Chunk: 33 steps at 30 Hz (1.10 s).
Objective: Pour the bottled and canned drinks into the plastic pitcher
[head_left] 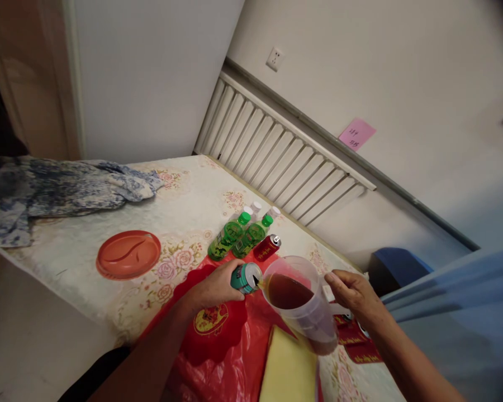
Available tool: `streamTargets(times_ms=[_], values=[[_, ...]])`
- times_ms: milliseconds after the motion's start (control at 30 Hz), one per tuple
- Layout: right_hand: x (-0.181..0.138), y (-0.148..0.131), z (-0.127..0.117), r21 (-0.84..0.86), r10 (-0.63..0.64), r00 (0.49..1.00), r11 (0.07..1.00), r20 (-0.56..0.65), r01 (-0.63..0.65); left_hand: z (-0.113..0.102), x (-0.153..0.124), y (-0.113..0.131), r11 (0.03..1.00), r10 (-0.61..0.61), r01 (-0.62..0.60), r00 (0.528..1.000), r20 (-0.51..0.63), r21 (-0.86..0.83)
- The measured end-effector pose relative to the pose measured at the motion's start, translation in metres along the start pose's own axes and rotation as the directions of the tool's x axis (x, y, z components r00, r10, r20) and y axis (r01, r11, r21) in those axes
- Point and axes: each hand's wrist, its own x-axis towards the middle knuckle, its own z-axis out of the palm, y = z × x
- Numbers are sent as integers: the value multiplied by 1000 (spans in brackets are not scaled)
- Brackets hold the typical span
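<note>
My left hand (220, 283) is wrapped round a teal drink can (242, 277), tipped so its open top meets the rim of a clear plastic pitcher (318, 329). Pale liquid runs at the can's mouth. Brown liquid (289, 291) stands in the pitcher, which tilts toward the can. The pitcher's handle is in my right hand (354, 293), with its fingers closed. Just behind the can are a dark red can (267, 247) and two green bottles (226, 239) with green caps. A red scalloped plate (193, 343) lies beneath my left forearm.
An orange divided plate (128, 254) and a blue floral cloth (88, 187) lie on the left of the flowered tablecloth (151, 304). Red plastic (243, 363) and a yellow box (291, 365) are in front. Several red cans (362, 352) lie under my right wrist. A radiator (276, 151) lines the wall.
</note>
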Motion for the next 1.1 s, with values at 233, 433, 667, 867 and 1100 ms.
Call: streamTargets(times_ms=[233, 433, 667, 867, 1100], values=[[1, 1, 0, -24, -2, 1000, 1000, -2, 2, -1, 0, 2, 1000, 2, -3, 1000, -1, -7], [1, 3, 1, -14, -3, 1000, 1000, 11, 3, -1, 0, 2, 1000, 3, -3, 1000, -2, -3], [1, -1, 1, -14, 6, 1000, 1000, -5, -6, -1, -1, 3, 1000, -1, 1, 1000, 7, -24], [1, -2, 2, -31, -6, 1000, 1000, 7, 6, -2, -1, 2, 1000, 3, -2, 1000, 11, -8], [1, -2, 2, -19, 1, 1000, 1000, 16, 0, -1, 0, 1, 1000, -1, 1, 1000, 7, 10]])
